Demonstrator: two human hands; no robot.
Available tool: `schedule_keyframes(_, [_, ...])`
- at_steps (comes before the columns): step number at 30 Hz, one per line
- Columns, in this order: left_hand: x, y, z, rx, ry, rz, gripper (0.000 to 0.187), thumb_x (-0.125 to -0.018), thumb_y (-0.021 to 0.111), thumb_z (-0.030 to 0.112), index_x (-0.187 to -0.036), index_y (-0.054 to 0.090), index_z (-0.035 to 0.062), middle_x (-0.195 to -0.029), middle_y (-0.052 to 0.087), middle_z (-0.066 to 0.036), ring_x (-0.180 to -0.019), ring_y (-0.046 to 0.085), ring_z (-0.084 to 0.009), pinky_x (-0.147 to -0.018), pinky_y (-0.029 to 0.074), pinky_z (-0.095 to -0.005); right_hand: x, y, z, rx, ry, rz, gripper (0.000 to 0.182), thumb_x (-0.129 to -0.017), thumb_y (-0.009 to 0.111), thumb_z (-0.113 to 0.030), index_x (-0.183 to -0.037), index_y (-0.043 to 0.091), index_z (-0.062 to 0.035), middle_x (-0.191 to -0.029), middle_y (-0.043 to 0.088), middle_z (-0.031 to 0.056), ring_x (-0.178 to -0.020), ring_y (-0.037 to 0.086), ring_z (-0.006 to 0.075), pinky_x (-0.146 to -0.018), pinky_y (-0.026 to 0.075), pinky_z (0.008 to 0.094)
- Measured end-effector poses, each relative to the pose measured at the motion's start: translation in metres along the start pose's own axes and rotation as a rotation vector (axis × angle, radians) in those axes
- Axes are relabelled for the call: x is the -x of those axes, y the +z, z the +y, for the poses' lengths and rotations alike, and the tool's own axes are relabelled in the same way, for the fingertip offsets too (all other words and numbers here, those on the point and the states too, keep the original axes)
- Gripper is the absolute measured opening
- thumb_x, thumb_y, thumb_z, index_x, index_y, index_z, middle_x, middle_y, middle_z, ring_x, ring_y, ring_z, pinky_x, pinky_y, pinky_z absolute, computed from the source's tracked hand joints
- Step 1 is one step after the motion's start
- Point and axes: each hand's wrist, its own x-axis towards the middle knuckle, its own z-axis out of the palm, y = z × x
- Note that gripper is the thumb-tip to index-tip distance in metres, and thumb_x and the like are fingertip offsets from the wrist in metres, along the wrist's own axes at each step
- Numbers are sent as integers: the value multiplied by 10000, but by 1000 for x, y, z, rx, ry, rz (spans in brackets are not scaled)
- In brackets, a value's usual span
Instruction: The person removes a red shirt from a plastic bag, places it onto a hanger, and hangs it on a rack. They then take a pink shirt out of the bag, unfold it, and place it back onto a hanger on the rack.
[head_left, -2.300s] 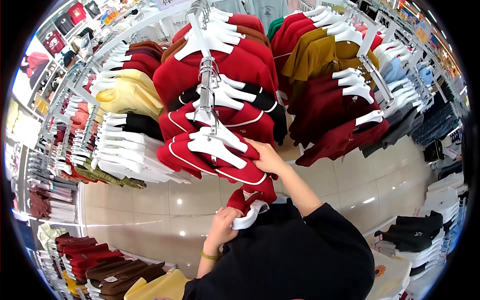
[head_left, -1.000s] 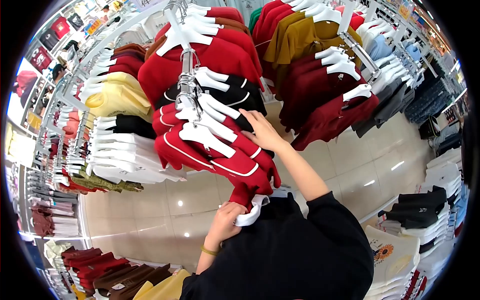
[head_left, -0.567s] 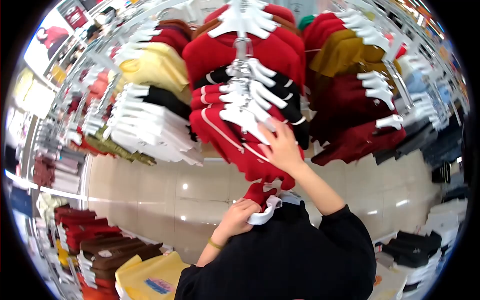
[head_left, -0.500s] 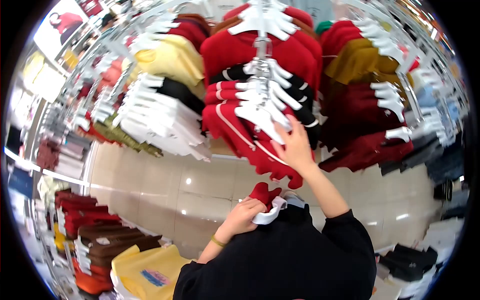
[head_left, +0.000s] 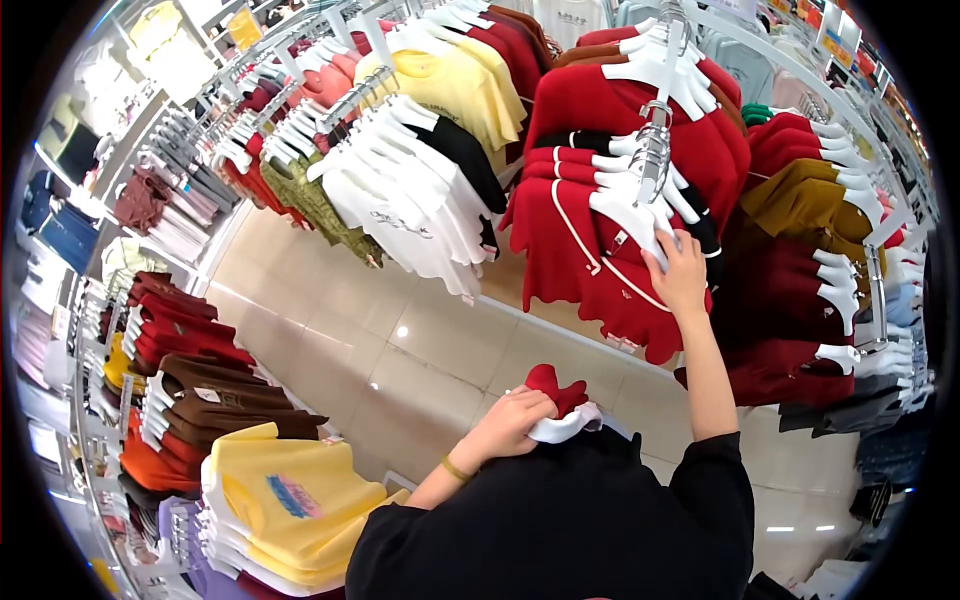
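Note:
My left hand [head_left: 517,420] is closed on a bundle of red cloth [head_left: 553,388] and white cloth [head_left: 566,424], close in front of my black shirt. Up at the rack, my right hand [head_left: 680,272] has its fingers curled over the shoulder end of a white hanger [head_left: 628,213]. From that hanger hangs a red knit top [head_left: 600,285] with white trim and a scalloped hem, the frontmost on its arm. A small tag [head_left: 617,240] shows at its neck. Behind it, more red tops and black sleeves hang close together.
White printed T-shirts [head_left: 400,220] and yellow tops [head_left: 445,85] hang left of the red ones. Dark red tops [head_left: 780,300] hang to the right. A yellow shirt [head_left: 285,490] and brown garments [head_left: 235,400] hang at lower left. Beige floor tiles [head_left: 400,350] run between the racks.
The view has swung left, so the racks appear further right. My right hand has gone from reaching at the hanger's end to curling over it. My left hand still holds the cloth bundle.

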Motion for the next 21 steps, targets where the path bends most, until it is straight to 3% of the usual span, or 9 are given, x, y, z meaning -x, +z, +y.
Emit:
schedule_keyframes(3, [6, -4, -6, -34, -130, 186, 267, -569, 576, -39, -823, 573, 43, -761, 588, -91, -693, 566, -289, -596, 443, -338, -11, 11, 9, 17, 6, 1, 318, -765, 663, -275, -1035, 584, -127, -990, 517, 110, -902, 523, 305, -732, 452, 418])
schedule_keyframes(4, [6, -5, -8, 11, -197, 259, 250, -600, 560, -45, -841, 574, 19, -709, 574, -114, -599, 561, -249, -518, 431, -304, -12, 14, 10, -1, 16, 9, 319, -765, 666, -276, -1034, 577, -129, -991, 520, 113, -908, 523, 307, -741, 448, 423])
schedule_keyframes(6, [2, -10, -3, 100, -343, 407, 159, -677, 584, -10, -826, 546, 34, -638, 536, -131, -546, 549, -236, -518, 436, -308, -13, 14, 6, -26, 23, 8, 322, -779, 653, -247, -1057, 564, -111, -1022, 520, 142, -922, 519, 334, -763, 442, 443])
schedule_keyframes(9, [-4, -9, -18, 190, -531, 639, 125, -739, 623, 27, -786, 508, 13, -610, 518, -39, -572, 485, -67, -501, 392, -240, -2, 4, -27, 50, 21, 198, 324, -788, 634, -172, -1073, 545, -46, -1075, 514, 187, -961, 511, 370, -809, 434, 457])
schedule_keyframes(11, [-18, -14, -26, 393, -512, 743, 102, -783, 584, 1, -801, 485, 15, -675, 524, 1, -647, 478, -49, -548, 394, -219, 28, 11, -58, -391, 10, 332, 362, -765, 647, -80, -1083, 512, 29, -1103, 530, 204, -1020, 511, 384, -870, 421, 437])
schedule_keyframes(12, [-26, -16, -28, 465, -497, 766, 94, -796, 572, -6, -812, 482, 17, -695, 531, 2, -666, 484, -51, -565, 397, -216, 40, 6, -73, -457, -265, 325, 411, -740, 688, -107, -1095, 514, 6, -1086, 548, 181, -999, 532, 360, -864, 429, 413])
schedule_keyframes(15, [-52, -20, -8, 572, -447, 671, 90, -797, 554, -25, -830, 486, 24, -715, 532, 0, -691, 491, -52, -588, 406, -215, 66, -8, -132, -802, -403, -191, 570, -655, 766, -145, -1145, 498, -35, -1078, 566, 142, -1006, 549, 325, -852, 447, 410])
schedule_keyframes(18, [-59, -26, 5, 619, -322, 468, 93, -800, 552, -18, -832, 481, 34, -734, 514, 5, -711, 472, -48, -617, 398, -215, 82, 23, -131, -918, -212, -384, 434, -603, 704, -30, -1013, 562, -31, -960, 605, 170, -915, 578, 360, -804, 468, 411])
schedule_keyframes(21, [-58, -32, 9, 599, -207, 466, 180, -831, 611, 26, -782, 442, 60, -726, 470, 43, -686, 398, -16, -609, 344, -175, 82, 32, -116, -769, -184, -377, 409, -544, 667, 35, -939, 589, -36, -918, 625, 151, -881, 602, 339, -765, 486, 409])
